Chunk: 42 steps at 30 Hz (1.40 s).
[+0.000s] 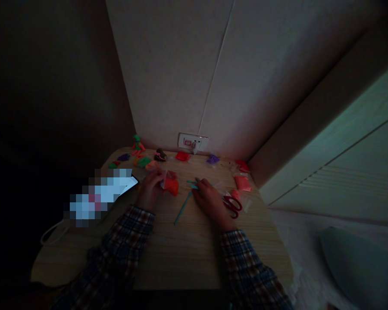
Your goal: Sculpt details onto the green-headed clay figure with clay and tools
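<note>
My left hand (150, 186) is closed on the edge of a small clear plastic bag (171, 186) with soft orange-red clay inside. To its right, my right hand (210, 200) rests low over the table with its fingers curled round a teal plastic modelling tool (193, 185); part of that tool is hidden by the fingers. Another slim teal stick (183, 209) lies slanted on the table between the hands, its upper end close to my right fingertips. Red-handled scissors (233, 205) lie just right of my right hand, partly behind it.
Along the wooden table's (177, 262) back edge sit a red clay packet (183, 156), a purple one (213, 159) and a green-and-red figure (137, 145). Pink packets (243, 183) lie at right. A lit phone (127, 186) stands left, near a wall socket (193, 142) behind.
</note>
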### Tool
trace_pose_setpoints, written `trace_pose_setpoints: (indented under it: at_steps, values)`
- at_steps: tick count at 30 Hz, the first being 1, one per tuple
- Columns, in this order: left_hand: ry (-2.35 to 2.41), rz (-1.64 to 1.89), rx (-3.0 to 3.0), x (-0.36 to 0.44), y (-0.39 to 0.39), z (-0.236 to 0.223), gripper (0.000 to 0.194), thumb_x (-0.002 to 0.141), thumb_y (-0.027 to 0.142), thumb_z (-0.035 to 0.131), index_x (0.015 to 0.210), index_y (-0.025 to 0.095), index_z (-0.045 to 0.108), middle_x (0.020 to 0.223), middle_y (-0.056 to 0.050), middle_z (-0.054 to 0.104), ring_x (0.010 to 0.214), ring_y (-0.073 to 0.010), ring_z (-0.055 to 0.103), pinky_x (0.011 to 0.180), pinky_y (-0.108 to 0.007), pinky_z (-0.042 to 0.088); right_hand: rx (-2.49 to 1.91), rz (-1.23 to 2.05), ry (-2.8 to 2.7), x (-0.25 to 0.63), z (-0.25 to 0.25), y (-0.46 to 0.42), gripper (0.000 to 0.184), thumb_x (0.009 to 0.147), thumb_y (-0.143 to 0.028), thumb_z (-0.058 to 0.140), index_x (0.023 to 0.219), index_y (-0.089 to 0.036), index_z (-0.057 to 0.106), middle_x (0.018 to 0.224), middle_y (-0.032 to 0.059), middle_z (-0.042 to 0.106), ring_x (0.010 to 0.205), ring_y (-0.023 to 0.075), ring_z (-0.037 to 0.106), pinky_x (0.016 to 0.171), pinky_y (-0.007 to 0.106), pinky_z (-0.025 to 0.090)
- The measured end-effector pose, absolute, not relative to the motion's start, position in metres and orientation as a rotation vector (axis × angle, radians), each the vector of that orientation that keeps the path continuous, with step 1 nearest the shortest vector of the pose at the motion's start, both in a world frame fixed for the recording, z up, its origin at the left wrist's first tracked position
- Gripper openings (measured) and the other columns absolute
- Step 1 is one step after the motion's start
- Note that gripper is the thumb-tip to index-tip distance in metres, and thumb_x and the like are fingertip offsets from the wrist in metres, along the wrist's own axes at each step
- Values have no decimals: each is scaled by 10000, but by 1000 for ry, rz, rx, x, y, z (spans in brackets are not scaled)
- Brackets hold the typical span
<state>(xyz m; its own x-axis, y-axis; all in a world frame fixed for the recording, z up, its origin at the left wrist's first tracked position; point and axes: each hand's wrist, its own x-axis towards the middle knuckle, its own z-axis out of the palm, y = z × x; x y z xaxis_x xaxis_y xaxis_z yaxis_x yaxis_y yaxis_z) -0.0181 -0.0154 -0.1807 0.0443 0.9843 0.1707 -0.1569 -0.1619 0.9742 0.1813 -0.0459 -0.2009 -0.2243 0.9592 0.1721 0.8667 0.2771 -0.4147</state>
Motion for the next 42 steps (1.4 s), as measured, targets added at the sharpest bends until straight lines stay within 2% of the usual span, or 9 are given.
trace_pose_setpoints:
  at_steps: [7, 16, 21, 24, 27, 31, 34, 37, 42]
  values:
    - [855, 1271, 992, -20, -15, -183, 171, 659, 298, 603, 607, 205, 469, 760, -53, 673, 739, -203, 651, 382, -213, 305, -1436, 437, -1971, 187, -196, -47, 230, 934, -156, 423, 879, -177, 646, 909, 75, 600, 809, 186, 585, 745, 309, 459]
    - [820, 1314, 930, -21, -15, -187, 135, 672, 284, 644, 657, 166, 580, 776, -52, 699, 732, -185, 661, 400, -193, 322, -1217, 793, -1536, 189, -191, -47, 305, 914, -453, 507, 867, -246, 726, 841, 32, 674, 809, 198, 597, 795, 336, 462]
    - [860, 1305, 940, -22, -15, -186, 124, 688, 283, 640, 668, 166, 603, 793, -57, 716, 714, -177, 662, 392, -188, 322, -902, 1412, -1037, 190, -188, -49, 324, 871, -436, 585, 1126, -262, 684, 1194, 60, 674, 1042, 242, 631, 936, 427, 474]
    - [868, 1282, 922, -22, -16, -185, 130, 687, 284, 647, 665, 169, 589, 805, -60, 722, 704, -178, 666, 389, -187, 332, -728, 1586, -883, 192, -186, -48, 346, 858, -399, 609, 1151, -227, 673, 1309, 90, 623, 1154, 278, 599, 1000, 488, 453]
    - [853, 1282, 933, -22, -16, -187, 147, 687, 296, 653, 653, 171, 584, 815, -63, 720, 707, -176, 664, 383, -185, 329, -664, 1632, -850, 194, -183, -49, 319, 862, -379, 614, 1128, -214, 679, 1363, 94, 588, 1241, 285, 550, 1061, 502, 412]
    - [861, 1304, 933, -23, -14, -189, 127, 688, 285, 650, 662, 174, 594, 793, -57, 714, 703, -172, 655, 401, -195, 333, -614, 1616, -843, 195, -180, -52, 165, 852, -336, 635, 891, -198, 717, 1401, 84, 554, 1293, 290, 512, 1108, 481, 374]
    - [874, 1299, 925, -23, -14, -189, 128, 686, 287, 645, 671, 174, 588, 791, -60, 711, 702, -180, 653, 406, -204, 326, -603, 1610, -822, 195, -182, -51, 131, 837, -314, 654, 802, -199, 706, 1340, 75, 601, 1282, 295, 522, 1100, 494, 383]
    - [857, 1309, 928, -23, -14, -189, 124, 682, 285, 643, 668, 177, 584, 794, -58, 711, 703, -185, 648, 406, -211, 317, -603, 1573, -789, 193, -186, -50, 111, 814, -306, 684, 777, -203, 703, 1098, 71, 703, 1256, 304, 540, 1076, 524, 403]
    - [823, 1298, 937, -24, -13, -191, 104, 698, 283, 630, 661, 191, 597, 788, -47, 708, 705, -179, 637, 412, -220, 309, -593, 1572, -762, 190, -191, -48, 127, 778, -308, 723, 712, -204, 689, 847, 32, 664, 1182, 315, 574, 1053, 536, 416]
